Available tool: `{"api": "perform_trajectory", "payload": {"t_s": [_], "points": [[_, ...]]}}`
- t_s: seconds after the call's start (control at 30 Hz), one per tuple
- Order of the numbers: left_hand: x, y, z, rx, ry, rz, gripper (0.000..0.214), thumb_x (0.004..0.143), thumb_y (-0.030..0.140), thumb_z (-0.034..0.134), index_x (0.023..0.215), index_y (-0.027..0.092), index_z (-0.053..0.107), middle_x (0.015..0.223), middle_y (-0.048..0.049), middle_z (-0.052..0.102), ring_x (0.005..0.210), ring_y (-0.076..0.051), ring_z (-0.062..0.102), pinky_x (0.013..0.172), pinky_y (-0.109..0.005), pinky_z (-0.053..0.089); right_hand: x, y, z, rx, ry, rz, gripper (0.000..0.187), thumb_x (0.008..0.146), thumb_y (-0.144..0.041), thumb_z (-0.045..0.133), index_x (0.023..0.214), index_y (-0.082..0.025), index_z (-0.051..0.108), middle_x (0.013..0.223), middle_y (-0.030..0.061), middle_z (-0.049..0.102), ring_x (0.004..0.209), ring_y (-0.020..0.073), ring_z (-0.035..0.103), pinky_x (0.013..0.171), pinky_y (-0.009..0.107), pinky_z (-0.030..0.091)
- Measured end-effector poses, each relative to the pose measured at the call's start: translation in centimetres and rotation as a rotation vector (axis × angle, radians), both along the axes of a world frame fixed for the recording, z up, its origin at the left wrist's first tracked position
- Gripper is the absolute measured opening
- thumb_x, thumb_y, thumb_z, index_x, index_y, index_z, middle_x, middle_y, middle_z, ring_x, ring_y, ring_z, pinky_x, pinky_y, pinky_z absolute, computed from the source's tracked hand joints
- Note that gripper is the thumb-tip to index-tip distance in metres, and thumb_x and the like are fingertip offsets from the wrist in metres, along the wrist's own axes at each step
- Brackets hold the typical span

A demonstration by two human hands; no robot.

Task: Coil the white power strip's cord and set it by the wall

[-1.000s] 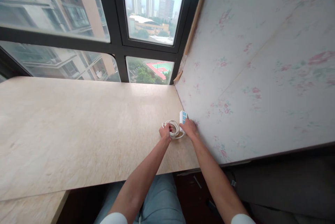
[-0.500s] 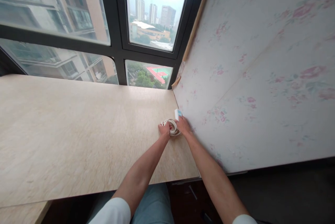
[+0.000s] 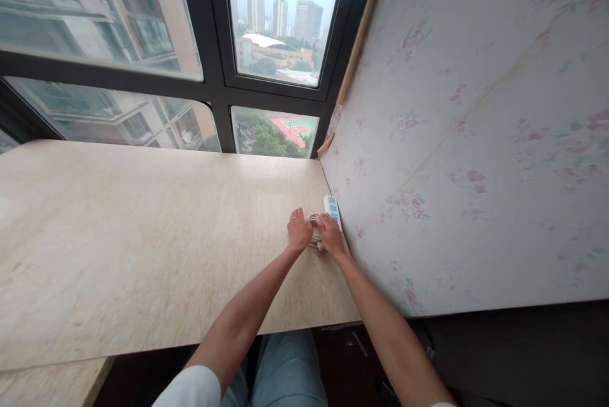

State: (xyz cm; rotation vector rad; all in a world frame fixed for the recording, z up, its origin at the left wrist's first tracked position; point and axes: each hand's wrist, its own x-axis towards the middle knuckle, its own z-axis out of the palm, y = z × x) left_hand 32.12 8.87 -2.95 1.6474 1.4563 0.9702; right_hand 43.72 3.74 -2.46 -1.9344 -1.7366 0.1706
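Observation:
A white power strip [image 3: 332, 208] with blue sockets lies on the light wooden tabletop [image 3: 143, 236], against the flowered wall on the right. Its coiled white cord [image 3: 313, 231] sits just in front of it, mostly covered by my hands. My left hand [image 3: 299, 230] rests on the left side of the coil with fingers curved over it. On the coil's right side, next to the strip's near end, my right hand [image 3: 330, 234] has its fingers closed on the cord.
The flowered wall panel [image 3: 457, 141] rises at the table's right edge. A dark-framed window [image 3: 214, 83] runs along the table's far side. My legs in light trousers [image 3: 285, 369] show below the near edge.
Both hands have closed in over the coil, which showed more a second ago. My right hand has left the strip's near end, so more of the strip is seen. The view shifted slightly.

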Motion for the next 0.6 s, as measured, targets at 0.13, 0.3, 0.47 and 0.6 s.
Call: {"api": "perform_trajectory", "payload": {"t_s": [0.13, 0.3, 0.47, 0.6], "points": [[-2.2, 0.0, -1.2, 0.176, 0.280, -0.386, 0.045, 0.089, 0.016, 0.042, 0.133, 0.023, 0.051, 0.139, -0.0095, 0.052, 0.135, -0.021, 0.040, 0.110, -0.037, 0.031, -0.7, -2.1, -0.9, 0.193, 0.129, -0.109, 0.043, 0.098, -0.029, 0.029, 0.128, -0.017, 0.056, 0.131, 0.0123, 0.059, 0.129, 0.0197, 0.047, 0.108, 0.043, 0.035], [-3.2, -0.7, -2.8, 0.297, 0.266, -0.391, 0.044, 0.090, 0.017, 0.044, 0.133, 0.024, 0.052, 0.138, -0.0093, 0.054, 0.133, -0.020, 0.043, 0.112, -0.038, 0.030, -2.2, -5.7, -2.9, 0.174, 0.079, -0.013, 0.043, 0.097, -0.032, 0.035, 0.134, -0.018, 0.052, 0.141, 0.0129, 0.050, 0.137, 0.0222, 0.037, 0.112, 0.048, 0.030], [-3.4, -0.7, -3.6, 0.304, 0.158, -0.371, 0.040, 0.090, 0.021, 0.045, 0.129, 0.023, 0.055, 0.135, -0.0101, 0.056, 0.131, -0.021, 0.046, 0.113, -0.038, 0.028, -3.0, -6.6, -4.1, 0.121, 0.016, -0.001, 0.048, 0.095, -0.029, 0.039, 0.141, -0.016, 0.043, 0.151, 0.0140, 0.036, 0.143, 0.0240, 0.027, 0.115, 0.050, 0.025], [-3.6, -0.4, -3.5, 0.246, 0.046, -0.363, 0.036, 0.090, 0.027, 0.046, 0.125, 0.022, 0.057, 0.132, -0.0102, 0.058, 0.130, -0.022, 0.047, 0.113, -0.038, 0.028, -2.7, -6.4, -3.9, 0.164, 0.077, -0.006, 0.052, 0.095, -0.033, 0.040, 0.143, -0.013, 0.038, 0.150, 0.0156, 0.037, 0.142, 0.0227, 0.028, 0.115, 0.046, 0.027]]}}
